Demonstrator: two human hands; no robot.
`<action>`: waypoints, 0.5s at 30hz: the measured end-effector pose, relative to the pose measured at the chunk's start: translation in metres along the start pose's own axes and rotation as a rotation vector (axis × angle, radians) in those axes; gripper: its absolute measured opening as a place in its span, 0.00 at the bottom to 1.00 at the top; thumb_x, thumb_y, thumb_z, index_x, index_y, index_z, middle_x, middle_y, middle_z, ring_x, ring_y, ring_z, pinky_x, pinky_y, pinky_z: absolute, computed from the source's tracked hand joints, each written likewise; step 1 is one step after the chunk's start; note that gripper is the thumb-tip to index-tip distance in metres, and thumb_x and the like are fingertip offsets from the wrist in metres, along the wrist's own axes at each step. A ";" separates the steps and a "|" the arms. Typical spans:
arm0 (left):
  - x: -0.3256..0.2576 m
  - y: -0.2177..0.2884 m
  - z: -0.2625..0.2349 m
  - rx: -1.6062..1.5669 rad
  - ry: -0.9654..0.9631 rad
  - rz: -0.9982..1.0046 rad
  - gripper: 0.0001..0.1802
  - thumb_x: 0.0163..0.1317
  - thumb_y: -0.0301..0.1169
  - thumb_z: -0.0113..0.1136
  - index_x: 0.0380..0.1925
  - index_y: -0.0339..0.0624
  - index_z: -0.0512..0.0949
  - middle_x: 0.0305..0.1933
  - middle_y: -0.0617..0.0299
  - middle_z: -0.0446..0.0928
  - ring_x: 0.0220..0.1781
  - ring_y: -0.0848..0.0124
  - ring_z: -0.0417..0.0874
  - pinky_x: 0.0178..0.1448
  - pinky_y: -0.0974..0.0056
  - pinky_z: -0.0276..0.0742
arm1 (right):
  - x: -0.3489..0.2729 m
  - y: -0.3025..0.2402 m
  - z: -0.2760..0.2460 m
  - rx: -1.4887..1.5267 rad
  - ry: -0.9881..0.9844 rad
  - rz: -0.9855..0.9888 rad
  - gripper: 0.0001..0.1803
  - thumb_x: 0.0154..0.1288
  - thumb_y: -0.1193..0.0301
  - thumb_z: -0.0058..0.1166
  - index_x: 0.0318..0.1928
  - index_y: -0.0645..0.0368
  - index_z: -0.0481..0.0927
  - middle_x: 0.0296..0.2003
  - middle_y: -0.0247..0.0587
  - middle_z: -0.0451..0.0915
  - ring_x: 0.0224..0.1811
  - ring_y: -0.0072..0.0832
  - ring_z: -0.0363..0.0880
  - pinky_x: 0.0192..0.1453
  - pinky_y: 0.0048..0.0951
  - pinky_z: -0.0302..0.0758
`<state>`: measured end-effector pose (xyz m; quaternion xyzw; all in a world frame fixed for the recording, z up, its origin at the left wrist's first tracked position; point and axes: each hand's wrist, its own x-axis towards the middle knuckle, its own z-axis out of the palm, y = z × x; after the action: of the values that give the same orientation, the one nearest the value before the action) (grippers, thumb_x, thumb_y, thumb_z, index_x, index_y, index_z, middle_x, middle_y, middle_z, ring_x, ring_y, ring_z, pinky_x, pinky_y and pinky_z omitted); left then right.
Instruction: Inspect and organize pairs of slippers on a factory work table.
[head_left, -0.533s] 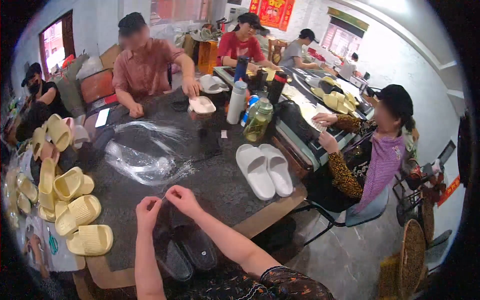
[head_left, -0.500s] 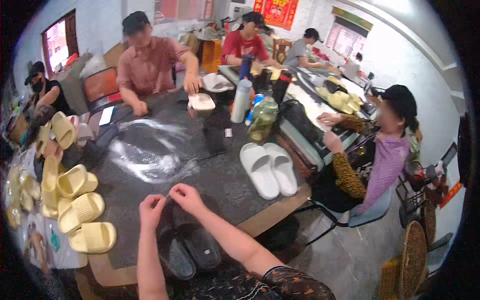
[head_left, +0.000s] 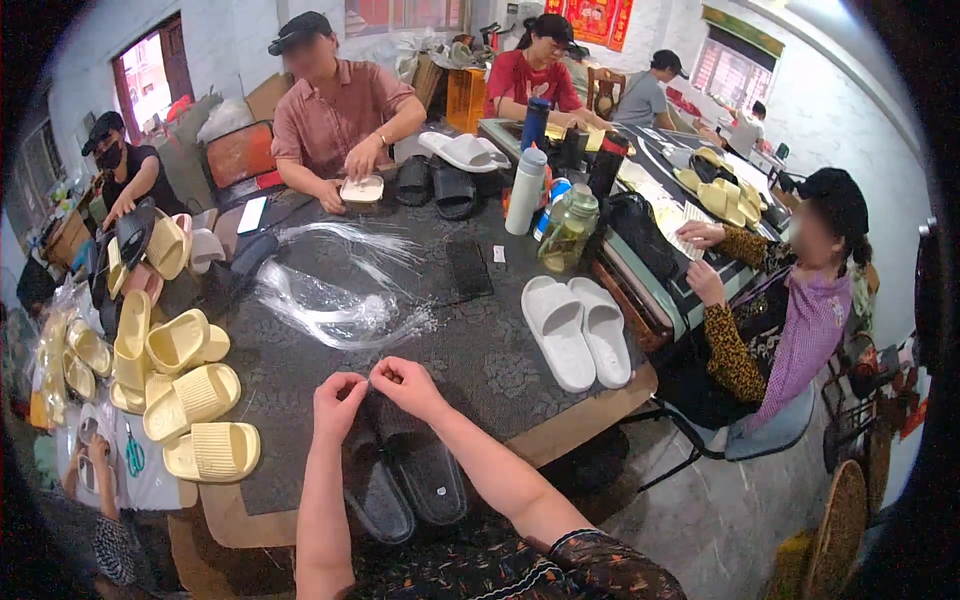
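Observation:
My left hand [head_left: 341, 402] and my right hand [head_left: 408, 388] meet above the near part of the dark table. Both are closed in a pinch, fingertips almost touching; whatever is between them is too thin to make out. Under my wrists lies a pair of dark slippers, the left slipper [head_left: 378, 505] and the right slipper [head_left: 430, 480], the right one bearing a small white spot. Just beyond my hands spreads a bundle of clear plastic strands [head_left: 335, 305].
Yellow slippers [head_left: 212, 450] pile up at the left edge. White slippers [head_left: 556, 340] lie to the right, near a green-tinted jar [head_left: 570, 232] and a pale bottle [head_left: 525, 190]. Across the table a person handles a small white box [head_left: 361, 192]; another person sits at the right.
My hands stay pinched close together while the whole view has shifted. The person across has drawn the small white box back toward their body.

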<state>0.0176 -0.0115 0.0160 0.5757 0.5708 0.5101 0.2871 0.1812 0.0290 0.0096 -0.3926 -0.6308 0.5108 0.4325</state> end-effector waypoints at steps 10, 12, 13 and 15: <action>-0.001 0.015 -0.004 0.099 -0.018 -0.048 0.12 0.55 0.36 0.67 0.35 0.39 0.83 0.35 0.60 0.82 0.39 0.71 0.82 0.45 0.67 0.77 | 0.007 0.002 0.001 0.009 -0.016 0.023 0.07 0.61 0.71 0.57 0.34 0.63 0.81 0.30 0.31 0.81 0.35 0.17 0.76 0.42 0.21 0.73; 0.001 -0.012 0.002 0.036 -0.025 0.045 0.13 0.56 0.37 0.67 0.35 0.40 0.83 0.36 0.59 0.82 0.39 0.70 0.82 0.45 0.66 0.76 | 0.007 0.006 0.001 0.032 -0.015 -0.071 0.04 0.61 0.74 0.58 0.33 0.62 0.80 0.30 0.29 0.78 0.33 0.16 0.73 0.39 0.20 0.71; 0.000 -0.008 0.006 -0.024 -0.006 0.073 0.11 0.56 0.36 0.65 0.34 0.40 0.82 0.36 0.59 0.81 0.39 0.69 0.81 0.45 0.65 0.76 | 0.008 0.005 -0.006 0.055 -0.003 0.021 0.04 0.62 0.74 0.57 0.33 0.61 0.79 0.29 0.28 0.76 0.31 0.14 0.70 0.36 0.18 0.68; -0.005 -0.005 0.005 0.014 0.019 0.100 0.11 0.55 0.35 0.63 0.34 0.40 0.82 0.35 0.57 0.81 0.38 0.65 0.82 0.45 0.63 0.77 | 0.005 0.015 -0.007 0.078 0.101 -0.023 0.04 0.64 0.73 0.55 0.33 0.61 0.79 0.28 0.26 0.75 0.32 0.14 0.69 0.37 0.18 0.66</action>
<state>0.0209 -0.0138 0.0091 0.6006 0.5477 0.5252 0.2519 0.1868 0.0384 -0.0035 -0.3934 -0.5924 0.5094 0.4846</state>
